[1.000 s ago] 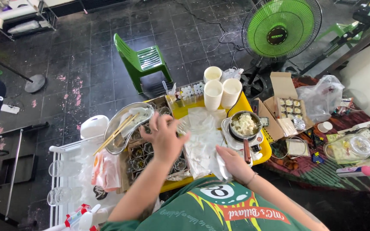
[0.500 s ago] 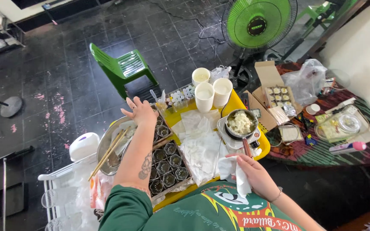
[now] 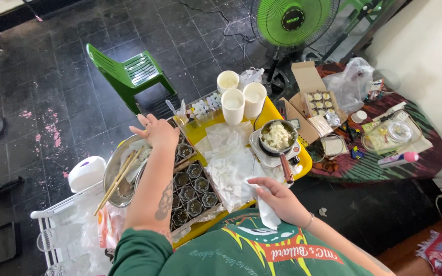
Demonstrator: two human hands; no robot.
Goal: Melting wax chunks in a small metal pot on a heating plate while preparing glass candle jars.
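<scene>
The left hand (image 3: 158, 132) is reaching with fingers spread, gripping nothing, over the tray of small dark cups (image 3: 190, 186) at the yellow table's (image 3: 305, 164) left edge. The right hand (image 3: 278, 198) is pinching a white cloth (image 3: 267, 214) at the near edge, beside the pan of pale food (image 3: 277, 136); the cups' contents are hard to make out.

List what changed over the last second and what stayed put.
The left hand moved from the middle of the table out to the far end of the tray of small cups, by the metal bowl, palm down with fingers spread, holding nothing. The right hand kept its white paper pinched at the near edge. The pan, tall cups and chopsticks did not move.
</scene>
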